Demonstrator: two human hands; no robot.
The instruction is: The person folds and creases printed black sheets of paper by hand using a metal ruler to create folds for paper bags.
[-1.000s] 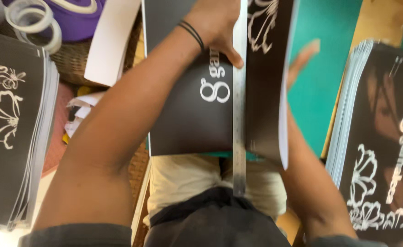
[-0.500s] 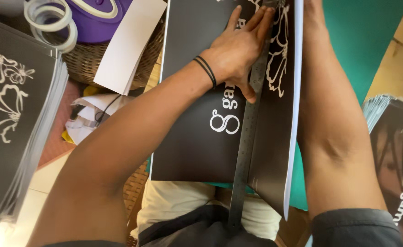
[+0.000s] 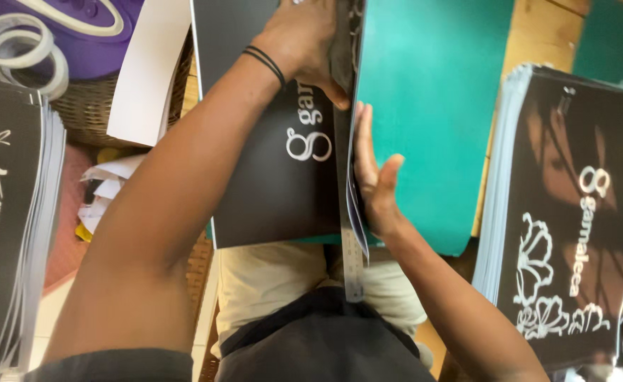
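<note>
A black printed sheet point(image 3: 269, 170) with white lettering lies on a teal cutting mat point(image 3: 424, 106). A metal ruler point(image 3: 352, 262) runs along the sheet's right side, its near end sticking out over my lap. My left hand point(image 3: 304, 39), with dark bands on the wrist, presses flat on the sheet and the ruler near the top. My right hand point(image 3: 371, 173) is flat with fingers together against the sheet's right flap, which stands folded up along the ruler's edge.
A stack of black printed sheets point(image 3: 580, 212) lies at the right and another stack point(image 3: 7, 226) at the left. A wicker basket point(image 3: 106, 113) at upper left holds a purple object, tape rolls point(image 3: 21, 49) and white card point(image 3: 145, 78).
The sheet's right part, flat a second ago, now stands folded up along the ruler. My right hand has come down beside the fold. The camera view has shifted left.
</note>
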